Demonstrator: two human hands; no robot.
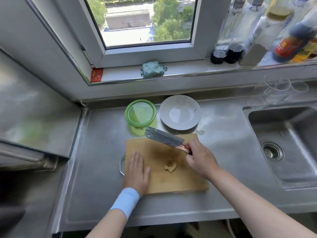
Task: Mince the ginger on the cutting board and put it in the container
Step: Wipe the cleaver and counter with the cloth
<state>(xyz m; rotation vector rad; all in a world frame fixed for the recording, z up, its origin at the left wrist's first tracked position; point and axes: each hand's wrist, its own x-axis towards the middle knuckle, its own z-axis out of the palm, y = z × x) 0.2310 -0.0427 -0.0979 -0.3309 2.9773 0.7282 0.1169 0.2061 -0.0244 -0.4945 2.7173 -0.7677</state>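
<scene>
two hands at one cutting board (pixel 180 182): left hand (pixel 137 172) flat on its left part, fingers straight; right hand (pixel 200 160) grips one cleaver (pixel 163 137) above it. one ginger clump (pixel 170 167) mid-board, one container (pixel 126 115) behind; bottles (pixel 257 31) blurred.

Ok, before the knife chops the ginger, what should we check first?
1. Ginger lies on the cutting board: ok.
2. Left hand rests flat on the board, apart from the ginger: ok.
3. Right hand grips the knife by its handle: ok.
4. Blade lined up over the ginger: not ok, it is raised over the board's far edge.
5. Container open and ready behind the board: cannot tell if a lid is on.
</scene>
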